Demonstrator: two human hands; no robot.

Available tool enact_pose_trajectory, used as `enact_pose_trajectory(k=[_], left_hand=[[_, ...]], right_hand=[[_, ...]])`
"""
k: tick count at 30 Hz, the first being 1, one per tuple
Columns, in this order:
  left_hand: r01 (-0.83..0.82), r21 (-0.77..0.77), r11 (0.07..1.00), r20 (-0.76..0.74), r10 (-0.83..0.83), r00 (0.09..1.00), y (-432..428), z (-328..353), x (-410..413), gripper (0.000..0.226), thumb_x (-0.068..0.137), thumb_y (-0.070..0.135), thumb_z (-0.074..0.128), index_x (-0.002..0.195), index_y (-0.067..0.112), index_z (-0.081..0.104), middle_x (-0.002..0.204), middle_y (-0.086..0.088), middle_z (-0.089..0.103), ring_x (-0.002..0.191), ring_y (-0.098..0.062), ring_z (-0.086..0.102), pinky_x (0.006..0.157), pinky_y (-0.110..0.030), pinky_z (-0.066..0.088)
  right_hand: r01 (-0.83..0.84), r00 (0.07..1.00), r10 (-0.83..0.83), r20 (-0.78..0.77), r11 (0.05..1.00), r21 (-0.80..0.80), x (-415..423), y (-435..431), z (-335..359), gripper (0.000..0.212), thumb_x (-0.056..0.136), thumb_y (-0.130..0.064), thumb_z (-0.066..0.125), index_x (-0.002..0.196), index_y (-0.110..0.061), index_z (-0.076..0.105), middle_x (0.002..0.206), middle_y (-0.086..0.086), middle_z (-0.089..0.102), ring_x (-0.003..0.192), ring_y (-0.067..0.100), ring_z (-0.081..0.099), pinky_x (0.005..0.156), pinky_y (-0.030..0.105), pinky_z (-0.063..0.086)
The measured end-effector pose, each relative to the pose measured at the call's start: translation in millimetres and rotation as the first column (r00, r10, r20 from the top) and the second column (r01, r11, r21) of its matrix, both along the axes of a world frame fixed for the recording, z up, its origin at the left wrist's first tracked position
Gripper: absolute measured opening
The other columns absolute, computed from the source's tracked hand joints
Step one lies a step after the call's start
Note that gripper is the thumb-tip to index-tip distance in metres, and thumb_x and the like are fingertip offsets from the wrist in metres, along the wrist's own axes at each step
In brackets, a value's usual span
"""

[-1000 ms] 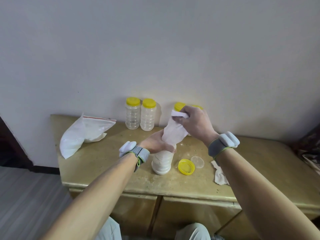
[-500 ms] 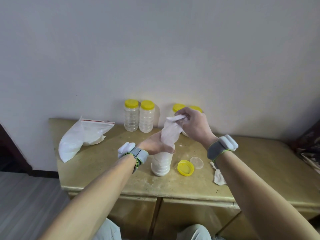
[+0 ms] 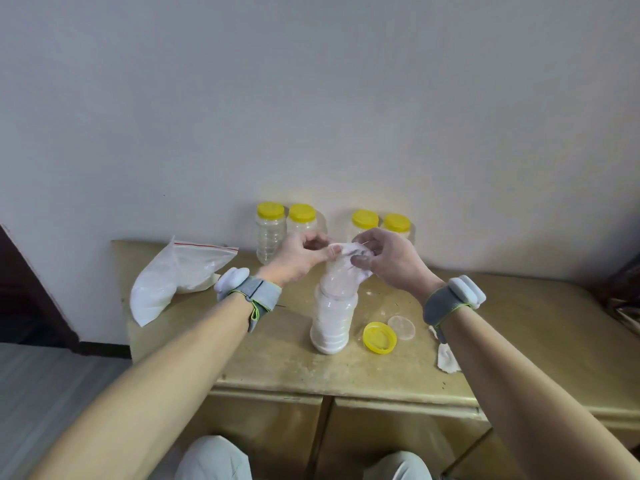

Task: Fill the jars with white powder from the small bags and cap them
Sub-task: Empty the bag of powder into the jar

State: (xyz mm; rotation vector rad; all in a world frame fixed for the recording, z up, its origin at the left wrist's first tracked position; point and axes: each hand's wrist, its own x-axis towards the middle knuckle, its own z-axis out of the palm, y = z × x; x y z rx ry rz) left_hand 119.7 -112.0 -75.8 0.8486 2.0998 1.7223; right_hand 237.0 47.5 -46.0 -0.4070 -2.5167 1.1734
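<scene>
While left hand [image 3: 299,255], right hand [image 3: 393,263] pinch small bag [image 3: 341,279] atop jar [image 3: 331,322], lid [image 3: 379,337] lies beside.

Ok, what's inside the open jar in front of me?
White powder fills most of the jar. The small bag, pinched by the left hand and right hand, covers its mouth and hides the powder's top.

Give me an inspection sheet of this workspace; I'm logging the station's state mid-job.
Surface: yellowish table, powder-dusted around the jar.
Job's things: open jar white with powder, small bag at its mouth; yellow cap and clear disc lying beside it; four capped jars by the wall.
Clutter: large powder bag at left; crumpled white scrap at right.
Hands: left hand and right hand both pinch the small bag's top.
Cables: nothing seen.
Surroundings: plain wall behind.
</scene>
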Motion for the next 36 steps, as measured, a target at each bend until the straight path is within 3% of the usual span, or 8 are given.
enact_pose_trajectory(k=[2, 6, 10, 17, 25, 31, 36], left_hand=[[-0.069, 0.039, 0.997, -0.024, 0.070, 0.997, -2, 4, -1, 0.024, 0.088, 0.016, 0.077, 0.105, -0.001, 0.072, 0.091, -0.007, 0.069, 0.081, -0.012, 0.061, 0.062, -0.004, 0.045], [-0.129, 0.069, 0.989, 0.002, 0.129, 0.992, -7, 6, -8, 0.026, 0.091, 0.017, 0.074, 0.109, -0.002, 0.073, 0.092, -0.010, 0.072, 0.060, 0.004, 0.063, 0.055, -0.007, 0.045], [-0.148, 0.085, 0.985, 0.034, 0.146, 0.989, -6, 7, -5, 0.025, 0.092, 0.018, 0.072, 0.109, -0.001, 0.071, 0.083, -0.003, 0.071, 0.053, 0.004, 0.062, 0.052, -0.011, 0.047], [-0.159, 0.070, 0.985, 0.060, 0.155, 0.986, -9, 7, -5, 0.026, 0.093, 0.023, 0.072, 0.108, 0.003, 0.070, 0.090, -0.009, 0.071, 0.064, -0.016, 0.063, 0.050, -0.013, 0.045], [-0.187, 0.078, 0.979, 0.035, 0.185, 0.982, -13, 19, -5, 0.020, 0.091, 0.024, 0.075, 0.101, 0.007, 0.072, 0.081, -0.001, 0.070, 0.059, -0.012, 0.060, 0.046, -0.011, 0.040], [-0.064, -0.030, 0.998, 0.038, 0.065, 0.997, -16, 11, 4, 0.020, 0.094, 0.023, 0.071, 0.104, 0.006, 0.072, 0.087, -0.002, 0.070, 0.063, -0.001, 0.064, 0.052, -0.008, 0.042], [-0.187, -0.003, 0.982, -0.036, 0.186, 0.982, -21, 12, -5, 0.009, 0.092, 0.029, 0.072, 0.086, 0.023, 0.072, 0.083, 0.005, 0.074, 0.069, -0.008, 0.066, 0.058, -0.018, 0.044]], right_hand=[[0.018, 1.000, -0.018, -0.005, 0.999, -0.035, 3, 4, -3, 0.022, 0.084, -0.016, 0.078, 0.102, -0.017, 0.066, 0.085, -0.005, 0.068, 0.067, 0.006, 0.061, 0.060, 0.012, 0.048], [0.108, 0.992, -0.111, -0.054, 0.992, -0.065, 12, 16, -7, 0.010, 0.087, -0.029, 0.076, 0.089, -0.020, 0.072, 0.070, -0.006, 0.070, 0.060, 0.005, 0.061, 0.065, 0.024, 0.052], [0.117, 0.990, -0.117, -0.075, 0.993, -0.005, 18, 15, -5, 0.009, 0.092, -0.026, 0.069, 0.088, -0.019, 0.073, 0.062, -0.011, 0.066, 0.051, -0.004, 0.054, 0.056, 0.013, 0.042], [0.154, 0.976, -0.157, -0.152, 0.988, -0.034, 21, 14, -7, 0.008, 0.090, -0.019, 0.070, 0.092, -0.026, 0.070, 0.077, -0.013, 0.070, 0.072, 0.002, 0.064, 0.073, 0.023, 0.051], [0.178, 0.965, -0.184, -0.186, 0.983, -0.049, 23, 11, -4, 0.013, 0.091, -0.028, 0.070, 0.079, -0.033, 0.070, 0.073, -0.008, 0.073, 0.070, 0.007, 0.069, 0.080, 0.037, 0.059], [0.226, 0.957, -0.232, -0.176, 0.972, -0.058, 23, 8, -3, 0.010, 0.089, -0.032, 0.072, 0.081, -0.027, 0.071, 0.076, -0.007, 0.073, 0.072, 0.012, 0.069, 0.080, 0.039, 0.059], [0.255, 0.955, -0.265, -0.135, 0.963, -0.085, 24, 10, -7, 0.016, 0.084, -0.035, 0.078, 0.077, -0.024, 0.068, 0.075, -0.004, 0.071, 0.075, 0.019, 0.069, 0.077, 0.041, 0.060]])
